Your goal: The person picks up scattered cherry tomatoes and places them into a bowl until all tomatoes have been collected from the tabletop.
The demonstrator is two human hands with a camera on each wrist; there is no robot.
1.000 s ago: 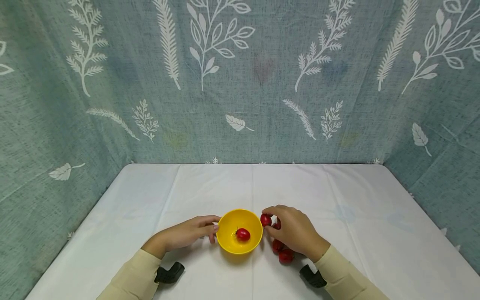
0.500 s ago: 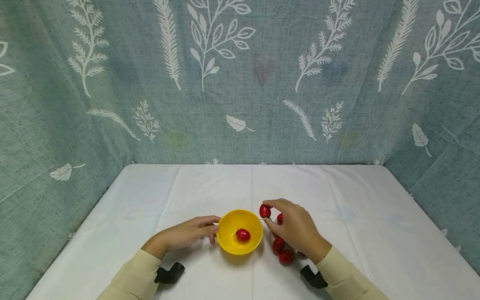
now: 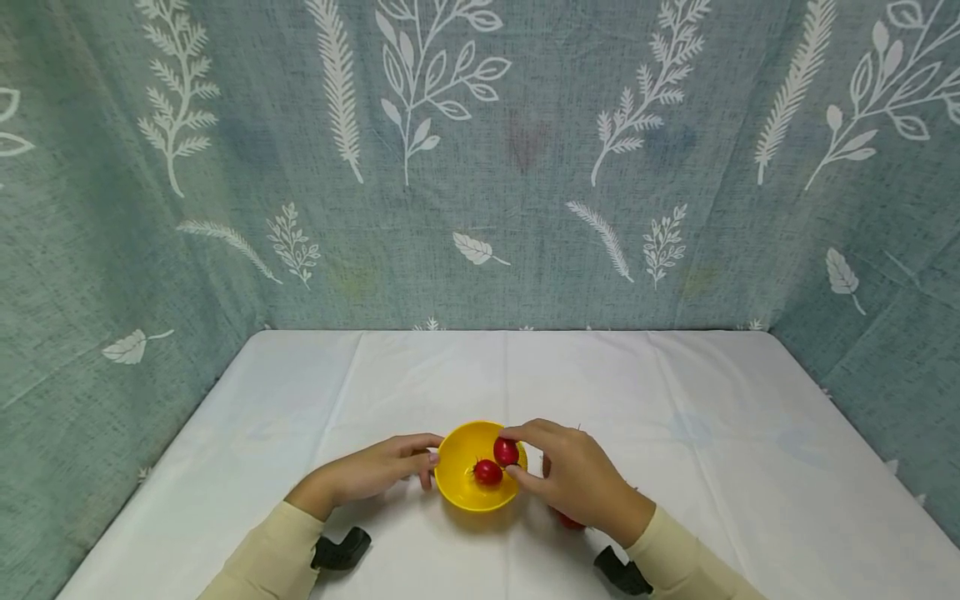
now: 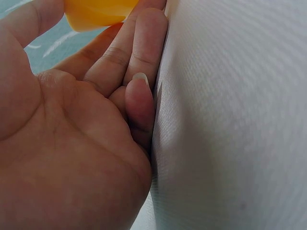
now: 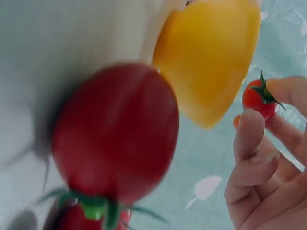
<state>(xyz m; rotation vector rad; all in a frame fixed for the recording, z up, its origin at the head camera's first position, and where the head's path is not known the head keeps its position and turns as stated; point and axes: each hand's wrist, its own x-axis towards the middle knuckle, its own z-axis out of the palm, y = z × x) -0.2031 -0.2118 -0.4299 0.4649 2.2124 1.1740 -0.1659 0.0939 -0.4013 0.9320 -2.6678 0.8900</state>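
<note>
My left hand (image 3: 378,468) holds the left side of a small yellow bowl (image 3: 461,492), thumb at the rim. In the left wrist view its lower fingers (image 4: 140,100) are bent against the white cloth. One red cherry tomato (image 3: 487,473) lies inside the bowl. Between thumb and forefinger, my right hand (image 3: 577,471) pinches another cherry tomato (image 3: 506,452) over the bowl's right part. That fruit shows its green stem (image 5: 263,92) in the right wrist view.
Beside the bowl, partly hidden under my right hand, more cherry tomatoes (image 3: 568,521) rest on the white-clothed table (image 3: 405,375). One tomato (image 5: 117,134) looms large in the right wrist view. A leaf-patterned green curtain (image 3: 480,200) encloses the back and sides.
My right hand has lifted the pinched tomato off the table and carried it left, from beside the bowl to over it. My left hand has stayed at the bowl.
</note>
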